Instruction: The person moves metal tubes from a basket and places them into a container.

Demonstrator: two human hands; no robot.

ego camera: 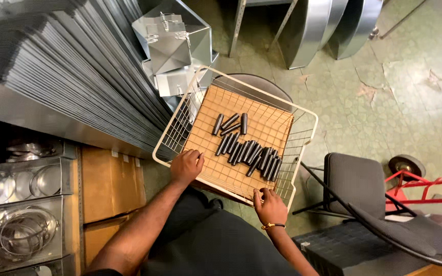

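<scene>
At frame centre, the left hand [185,166] and right hand [269,206] have fingers curled over the near rim of a white wire basket [303,110] w/ cardboard liner & loose dark metal tubes [249,152]; prob. stiff, fairly weighty, load apt to roll, so best gripped by opposite rims.

A stack of grey metal sheets [67,66] leans at left, above cardboard boxes [109,184]. A grey chair [356,179] and red hand truck [425,186] stand at right.

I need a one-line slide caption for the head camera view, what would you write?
Both hands, left hand and right hand, grip the near rim of a white wire basket holding dark short cylinders on a cardboard liner.
</scene>
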